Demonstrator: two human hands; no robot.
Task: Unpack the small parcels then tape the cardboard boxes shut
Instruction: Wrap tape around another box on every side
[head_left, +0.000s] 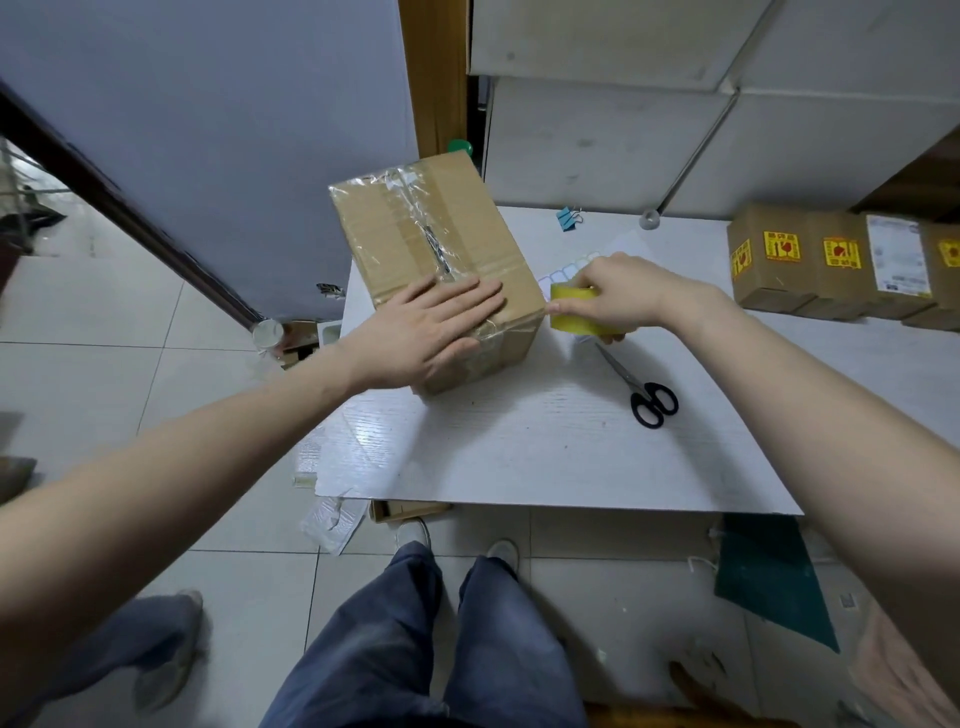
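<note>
Left hand hides box seam; tape roll perhaps touching it.

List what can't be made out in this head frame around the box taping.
- Tape roll: the right hand covers most of it; the free tape end is not visible.
- Cardboard box: the left hand lies flat on the top near edge, hiding the seam there.
- Small boxes: cut off by the right edge; label print too small to read.

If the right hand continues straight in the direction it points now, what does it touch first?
Probably the brown cardboard box: the right hand, gripping the yellow tape roll, points left at its near corner, almost touching.
</note>
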